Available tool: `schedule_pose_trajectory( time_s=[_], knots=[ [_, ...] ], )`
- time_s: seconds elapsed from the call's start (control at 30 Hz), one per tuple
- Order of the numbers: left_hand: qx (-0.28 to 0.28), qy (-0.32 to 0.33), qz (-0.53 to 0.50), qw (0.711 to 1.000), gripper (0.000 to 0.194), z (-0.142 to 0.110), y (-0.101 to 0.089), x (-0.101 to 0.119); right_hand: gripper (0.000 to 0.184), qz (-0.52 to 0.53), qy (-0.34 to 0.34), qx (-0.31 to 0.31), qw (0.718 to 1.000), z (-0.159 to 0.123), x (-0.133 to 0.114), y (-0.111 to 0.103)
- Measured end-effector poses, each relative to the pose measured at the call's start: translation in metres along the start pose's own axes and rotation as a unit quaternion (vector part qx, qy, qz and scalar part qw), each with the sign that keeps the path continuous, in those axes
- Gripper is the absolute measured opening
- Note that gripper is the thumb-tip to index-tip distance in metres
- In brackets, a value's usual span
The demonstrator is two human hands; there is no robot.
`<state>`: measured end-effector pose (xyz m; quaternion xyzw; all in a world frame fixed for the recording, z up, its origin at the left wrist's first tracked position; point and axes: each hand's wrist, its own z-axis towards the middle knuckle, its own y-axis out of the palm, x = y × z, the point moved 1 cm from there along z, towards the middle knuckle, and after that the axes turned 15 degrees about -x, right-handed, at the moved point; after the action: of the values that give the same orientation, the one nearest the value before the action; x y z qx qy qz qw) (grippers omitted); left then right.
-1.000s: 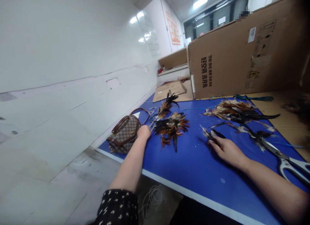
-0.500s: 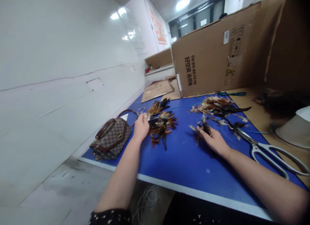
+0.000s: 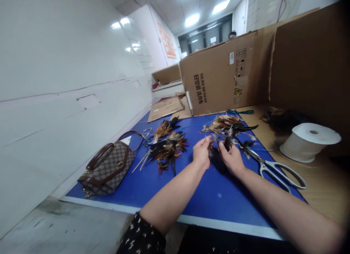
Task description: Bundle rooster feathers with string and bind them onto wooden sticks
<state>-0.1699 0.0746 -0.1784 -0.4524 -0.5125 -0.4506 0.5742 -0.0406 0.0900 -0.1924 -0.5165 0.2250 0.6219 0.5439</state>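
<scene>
In the head view my right hand [image 3: 232, 158] pinches a small bunch of dark and pale feathers [image 3: 229, 137] over the blue table. My left hand [image 3: 201, 152] is close beside it, with thumb and fingertips pressed together; what they grip, if anything, is too small to make out. Behind my hands lies a loose pile of brown, cream and black feathers [image 3: 222, 123]. To the left, feather bunches [image 3: 168, 144] in brown, orange and black rest on the table, some with pale stems. Large scissors [image 3: 273, 168] lie open-bladed right of my right hand, their tips near loose feathers.
A brown patterned handbag [image 3: 111, 168] sits on the blue tabletop [image 3: 166, 192] at the left. A white spool [image 3: 308, 141] stands at the right, before a dark heap [image 3: 284, 119]. A tall cardboard sheet [image 3: 218, 77] closes the back. A white wall [image 3: 54, 101] runs along the left.
My left hand has left the feather bunches on the left and moved right, beside my right hand. The right hand still pinches feathers. The camera view has shifted rightward.
</scene>
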Motion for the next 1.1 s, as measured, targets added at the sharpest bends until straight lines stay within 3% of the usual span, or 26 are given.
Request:
schedule_pose_trajectory(
  time_s=[0.1, 0.27, 0.47, 0.63, 0.77, 0.87, 1.0, 1.1],
  knots=[
    [0.002, 0.017, -0.075, 0.997, 0.025, -0.003, 0.009, 0.001, 0.042, 0.033, 0.014, 0.016, 0.999, -0.002, -0.006, 0.003],
    [-0.033, 0.033, -0.17, 0.984, 0.054, -0.005, 0.012, -0.009, 0.026, 0.035, 0.013, 0.023, 0.999, 0.0, 0.002, 0.016],
    [-0.004, 0.008, -0.212, 0.977, 0.024, 0.0, 0.004, -0.028, 0.018, 0.043, 0.021, 0.023, 0.999, -0.001, 0.018, 0.024],
    [0.033, 0.003, -0.2, 0.979, 0.029, -0.002, -0.001, -0.03, 0.017, 0.042, 0.032, 0.001, 0.999, -0.003, 0.021, 0.029],
    [0.067, 0.032, -0.114, 0.991, 0.036, -0.006, -0.004, -0.026, 0.012, 0.037, 0.039, 0.002, 0.999, -0.004, 0.019, 0.028],
    [0.1, 0.118, 0.062, 0.986, 0.036, -0.012, -0.01, -0.019, 0.009, 0.043, 0.038, 0.002, 0.998, -0.006, 0.016, 0.026],
    [0.059, 0.288, 0.243, 0.925, 0.03, -0.015, -0.013, -0.01, 0.009, 0.061, 0.026, -0.009, 0.998, -0.003, 0.017, 0.024],
    [0.065, 0.344, 0.299, 0.888, 0.026, -0.014, -0.013, -0.007, 0.006, 0.071, 0.022, -0.017, 0.997, -0.001, 0.018, 0.025]
  ],
)
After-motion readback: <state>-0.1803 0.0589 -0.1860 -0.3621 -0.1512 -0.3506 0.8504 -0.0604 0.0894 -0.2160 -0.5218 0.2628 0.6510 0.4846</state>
